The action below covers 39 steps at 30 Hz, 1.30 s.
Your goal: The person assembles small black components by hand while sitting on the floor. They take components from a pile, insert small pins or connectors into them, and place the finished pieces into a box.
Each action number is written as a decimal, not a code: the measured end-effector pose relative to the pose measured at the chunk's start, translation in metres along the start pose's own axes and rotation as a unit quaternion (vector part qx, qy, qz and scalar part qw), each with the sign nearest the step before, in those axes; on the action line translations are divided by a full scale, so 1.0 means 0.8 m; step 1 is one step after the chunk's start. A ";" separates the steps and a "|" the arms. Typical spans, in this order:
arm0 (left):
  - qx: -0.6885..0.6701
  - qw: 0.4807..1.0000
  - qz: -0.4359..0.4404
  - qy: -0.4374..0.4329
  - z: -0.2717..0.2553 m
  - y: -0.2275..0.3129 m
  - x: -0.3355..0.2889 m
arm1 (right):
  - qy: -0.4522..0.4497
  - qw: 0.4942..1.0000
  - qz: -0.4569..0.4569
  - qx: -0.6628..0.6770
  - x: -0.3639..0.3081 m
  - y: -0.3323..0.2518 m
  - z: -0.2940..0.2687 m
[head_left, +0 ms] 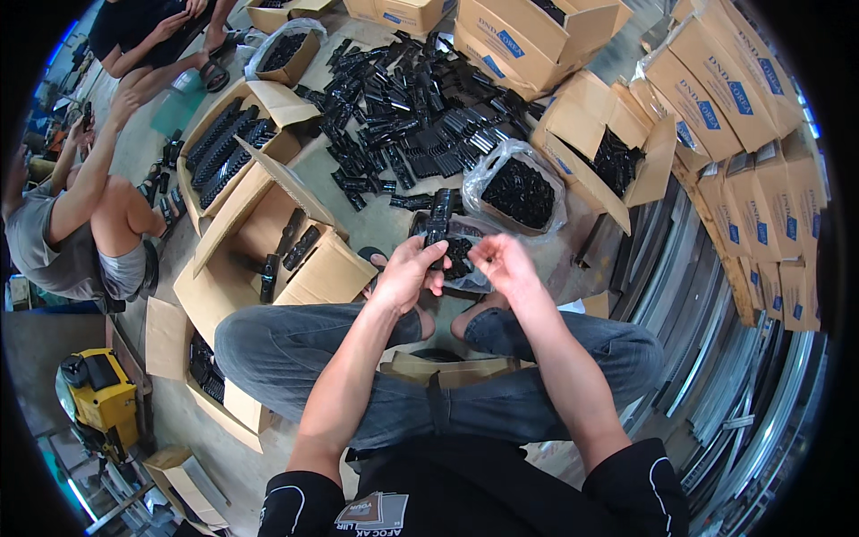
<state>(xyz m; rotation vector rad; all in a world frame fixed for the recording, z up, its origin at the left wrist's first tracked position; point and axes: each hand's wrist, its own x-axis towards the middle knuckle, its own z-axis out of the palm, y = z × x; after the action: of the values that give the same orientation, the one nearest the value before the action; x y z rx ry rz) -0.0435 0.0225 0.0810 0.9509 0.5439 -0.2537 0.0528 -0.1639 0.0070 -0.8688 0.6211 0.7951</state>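
Observation:
My left hand [407, 274] is closed around a glossy black, elongated plastic part [441, 213], which points up and away from me. Just to its right, my right hand [506, 265] has its fingers curled and pinched together; a dark speck shows at the fingertips, too small to name. Below and between the hands is a plastic-lined container of small black pieces [459, 259], partly hidden by them. A box of small black parts in a clear bag [519, 194] stands just beyond my right hand.
A large heap of black parts [407, 112] covers the floor ahead. An open carton [215, 286] with a few parts stands left; another carton [608, 161] is right. Metal profiles [716, 394] and stacked cartons [761, 215] line the right. Two people sit at left, one in grey [63, 237].

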 end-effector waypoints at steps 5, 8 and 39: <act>-0.005 0.998 0.018 0.061 -0.019 -0.016 0.016 | -0.027 0.999 0.028 0.002 -0.008 0.024 0.017; 0.025 0.997 0.030 0.060 -0.018 -0.018 0.018 | -0.037 0.999 0.014 -0.003 -0.004 0.023 0.020; 0.100 0.978 0.130 0.131 -0.004 -0.022 0.020 | -0.063 0.894 -0.260 -0.360 -0.050 -0.015 0.082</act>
<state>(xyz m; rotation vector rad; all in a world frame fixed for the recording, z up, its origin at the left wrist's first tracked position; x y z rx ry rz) -0.0387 0.0160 0.0580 1.2484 0.6348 0.0562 0.0499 -0.1271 0.0756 -1.5646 -0.0662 0.5736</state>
